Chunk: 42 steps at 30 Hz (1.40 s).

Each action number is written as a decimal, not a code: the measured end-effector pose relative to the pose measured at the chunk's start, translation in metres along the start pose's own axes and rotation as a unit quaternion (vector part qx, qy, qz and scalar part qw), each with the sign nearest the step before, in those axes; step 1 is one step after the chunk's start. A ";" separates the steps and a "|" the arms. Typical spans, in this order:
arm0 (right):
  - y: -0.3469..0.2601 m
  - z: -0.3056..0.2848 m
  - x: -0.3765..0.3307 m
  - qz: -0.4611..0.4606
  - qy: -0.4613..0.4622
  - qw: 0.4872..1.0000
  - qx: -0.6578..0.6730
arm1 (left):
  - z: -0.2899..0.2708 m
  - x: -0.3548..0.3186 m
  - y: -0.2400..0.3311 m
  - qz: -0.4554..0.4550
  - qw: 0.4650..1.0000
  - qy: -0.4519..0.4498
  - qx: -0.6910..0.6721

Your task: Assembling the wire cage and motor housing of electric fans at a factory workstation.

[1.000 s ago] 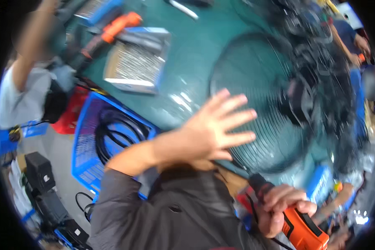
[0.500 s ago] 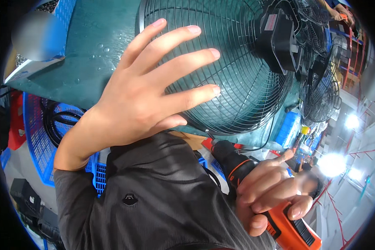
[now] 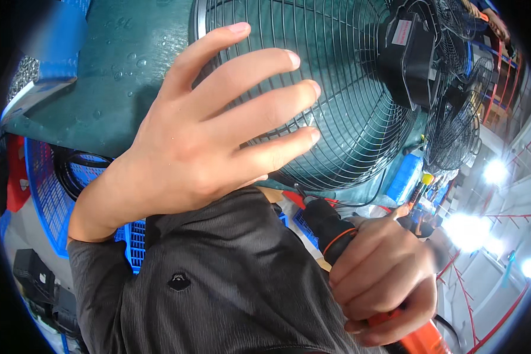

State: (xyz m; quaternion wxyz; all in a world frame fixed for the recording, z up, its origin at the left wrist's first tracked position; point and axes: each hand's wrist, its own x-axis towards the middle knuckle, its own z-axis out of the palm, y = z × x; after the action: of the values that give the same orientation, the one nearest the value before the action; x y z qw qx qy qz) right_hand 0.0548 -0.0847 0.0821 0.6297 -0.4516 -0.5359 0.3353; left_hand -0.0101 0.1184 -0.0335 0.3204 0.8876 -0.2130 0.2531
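My left hand [image 3: 200, 141] is spread with fingers apart over the round black wire grille [image 3: 351, 138] of a fan. Several of its fingertips overlap the wires; I cannot tell how firmly they press. The fan's black motor housing [image 3: 410, 65] is at the middle of the grille, to the right of the fingers. Lower right, my right hand [image 3: 389, 265] is closed around the grip of an orange and black power screwdriver [image 3: 326, 221]. Its metal tip points up and left, close to the grille's lower rim. The lower part of the tool is partly hidden by my fingers.
The fan lies on a green tabletop [image 3: 115, 106] dotted with droplets. Beyond it stand more black fans [image 3: 454, 130]. A blue-and-white box [image 3: 56, 71] of small metal parts is at upper left. Below is a blue crate [image 3: 44, 194] with black cable. Another person's hand [image 3: 497, 26] shows far right.
My right hand has wrapped further round the screwdriver's grip, with its fingers curled tighter. My left hand stays spread over the grille. The view has shifted slightly.
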 end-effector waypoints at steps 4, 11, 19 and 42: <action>0.007 -0.007 0.004 -0.016 0.005 0.998 0.067 | 0.001 -0.001 0.000 -0.005 1.000 0.005 -0.014; 0.015 -0.021 0.008 -0.032 -0.070 0.985 0.152 | 0.002 0.001 -0.001 0.000 1.000 0.002 -0.013; 0.001 -0.021 0.000 -0.036 -0.035 0.986 0.156 | -0.009 0.016 0.003 0.042 0.999 -0.016 0.004; -0.063 -0.013 -0.232 -0.101 0.518 0.842 0.113 | -0.009 0.052 0.082 0.066 0.986 -0.149 0.015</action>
State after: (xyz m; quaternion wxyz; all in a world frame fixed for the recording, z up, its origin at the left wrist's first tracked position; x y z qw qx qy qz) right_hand 0.0172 -0.3213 0.0543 0.8927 -0.4284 -0.1323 0.0454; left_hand -0.0164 0.0559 0.0409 0.2539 0.9042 -0.3128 0.1415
